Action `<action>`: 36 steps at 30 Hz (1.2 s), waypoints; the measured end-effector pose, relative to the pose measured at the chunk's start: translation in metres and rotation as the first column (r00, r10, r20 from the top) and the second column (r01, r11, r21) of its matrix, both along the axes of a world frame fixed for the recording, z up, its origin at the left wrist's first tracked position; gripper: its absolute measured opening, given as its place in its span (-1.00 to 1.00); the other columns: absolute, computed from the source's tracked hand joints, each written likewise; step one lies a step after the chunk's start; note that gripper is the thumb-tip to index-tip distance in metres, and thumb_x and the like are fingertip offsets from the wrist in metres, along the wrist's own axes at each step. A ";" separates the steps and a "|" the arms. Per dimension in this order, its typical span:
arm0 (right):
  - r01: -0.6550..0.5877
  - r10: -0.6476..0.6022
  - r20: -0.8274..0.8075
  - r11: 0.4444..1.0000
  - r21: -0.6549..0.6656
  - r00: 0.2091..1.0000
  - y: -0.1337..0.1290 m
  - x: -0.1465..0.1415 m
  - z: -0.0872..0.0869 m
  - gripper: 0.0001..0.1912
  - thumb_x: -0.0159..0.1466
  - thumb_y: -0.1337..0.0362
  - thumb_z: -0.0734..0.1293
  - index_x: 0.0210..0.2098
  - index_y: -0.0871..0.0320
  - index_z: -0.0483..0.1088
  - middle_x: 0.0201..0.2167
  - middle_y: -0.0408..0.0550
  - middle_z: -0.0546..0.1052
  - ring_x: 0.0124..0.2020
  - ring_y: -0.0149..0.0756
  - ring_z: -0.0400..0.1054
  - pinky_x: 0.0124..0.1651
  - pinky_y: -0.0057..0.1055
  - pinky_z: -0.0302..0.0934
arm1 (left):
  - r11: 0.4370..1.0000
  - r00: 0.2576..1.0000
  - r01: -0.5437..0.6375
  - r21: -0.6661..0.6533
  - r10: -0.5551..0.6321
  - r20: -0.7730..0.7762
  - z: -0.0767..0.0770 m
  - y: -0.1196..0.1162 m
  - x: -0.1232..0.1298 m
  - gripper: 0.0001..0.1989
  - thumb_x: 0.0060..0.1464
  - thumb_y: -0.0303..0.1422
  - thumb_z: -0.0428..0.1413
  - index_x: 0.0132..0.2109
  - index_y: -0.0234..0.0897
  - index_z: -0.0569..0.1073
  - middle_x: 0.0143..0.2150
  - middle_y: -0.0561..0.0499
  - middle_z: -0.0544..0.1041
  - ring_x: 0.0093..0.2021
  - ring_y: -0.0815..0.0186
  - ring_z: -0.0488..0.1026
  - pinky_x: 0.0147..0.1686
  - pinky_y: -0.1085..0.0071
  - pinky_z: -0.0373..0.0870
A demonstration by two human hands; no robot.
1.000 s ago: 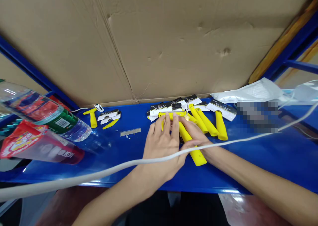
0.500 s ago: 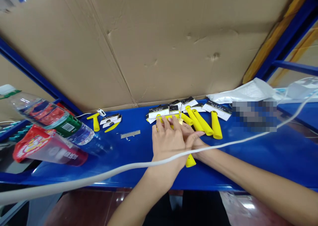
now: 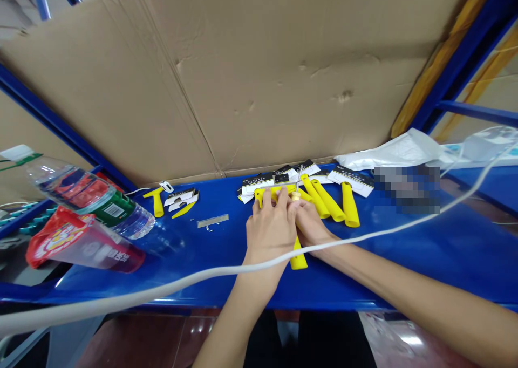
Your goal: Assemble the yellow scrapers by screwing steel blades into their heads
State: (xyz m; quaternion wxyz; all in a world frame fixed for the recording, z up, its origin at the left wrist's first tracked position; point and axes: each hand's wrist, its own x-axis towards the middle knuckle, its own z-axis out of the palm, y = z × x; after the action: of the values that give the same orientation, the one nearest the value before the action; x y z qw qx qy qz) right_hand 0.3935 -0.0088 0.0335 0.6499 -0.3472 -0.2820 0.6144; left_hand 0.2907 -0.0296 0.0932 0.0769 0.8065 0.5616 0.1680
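Note:
A yellow T-shaped scraper (image 3: 298, 259) lies under my hands, its head pointing away from me and its handle end toward me. My left hand (image 3: 270, 232) is over it from above, fingers curled on the head. Beside it, my right hand (image 3: 312, 223) pinches a small screwdriver (image 3: 296, 196) with a pale yellow handle; its thin metal shaft points up and away. Just right of the hands lie several loose yellow handles (image 3: 332, 202). Black-and-white printed cards (image 3: 351, 180) are spread behind them. My fingers hide much of the scraper.
Another yellow scraper (image 3: 157, 202), more cards (image 3: 180, 196) and a flat metal strip (image 3: 212, 220) lie on the blue shelf (image 3: 218, 281). At left are a water bottle (image 3: 109, 206) and red cup (image 3: 109, 252). A white cable (image 3: 202, 275) crosses in front; cardboard (image 3: 251, 87) stands behind.
My left thumb, stretched out to the right before, is now drawn in. The scraper's handle end has swung slightly left. More of the screwdriver and my right hand now shows.

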 end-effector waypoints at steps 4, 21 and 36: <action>0.030 -0.031 -0.024 1.000 -0.006 0.999 0.004 0.000 0.000 -0.57 -0.08 0.06 0.73 -0.42 0.04 0.50 -0.33 -0.05 0.70 -0.03 0.05 0.61 -0.06 -0.21 0.51 | 0.998 0.999 -0.011 -0.064 0.008 -0.042 0.010 -0.003 -0.002 -0.44 0.62 -0.20 -0.15 0.61 -0.03 0.35 0.65 -0.22 0.27 0.41 -0.22 0.54 0.22 -0.11 0.61; -0.077 0.077 -0.138 0.997 0.009 0.987 0.004 0.011 0.035 -0.73 -0.14 0.39 0.58 -0.46 0.08 0.49 -0.26 -0.07 0.72 0.02 -0.02 0.62 0.02 -0.25 0.54 | 0.965 0.927 0.245 0.093 -0.261 0.268 -0.018 0.029 -0.029 -0.26 0.31 -0.60 -0.02 0.57 -0.16 0.33 0.74 -0.26 0.04 0.47 -0.12 0.48 0.27 -0.01 0.61; -0.072 0.062 -0.135 0.995 -0.074 0.989 0.018 0.024 0.029 -0.69 0.18 0.31 0.74 -0.30 0.25 0.59 -0.37 -0.08 0.60 -0.48 -0.53 0.37 -0.46 -0.63 0.40 | 0.492 0.089 0.835 -0.248 0.324 0.942 0.002 0.078 -0.095 -0.39 0.31 -0.46 0.32 0.37 0.03 0.33 -0.49 0.30 0.29 -0.72 0.56 0.07 -0.77 0.70 0.02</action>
State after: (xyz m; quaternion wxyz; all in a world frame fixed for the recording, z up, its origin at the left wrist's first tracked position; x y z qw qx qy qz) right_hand 0.4177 0.0091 0.0627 0.6320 -0.3213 -0.2256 0.6681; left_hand 0.1958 0.0486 0.0955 0.8060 0.4505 0.1767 0.3408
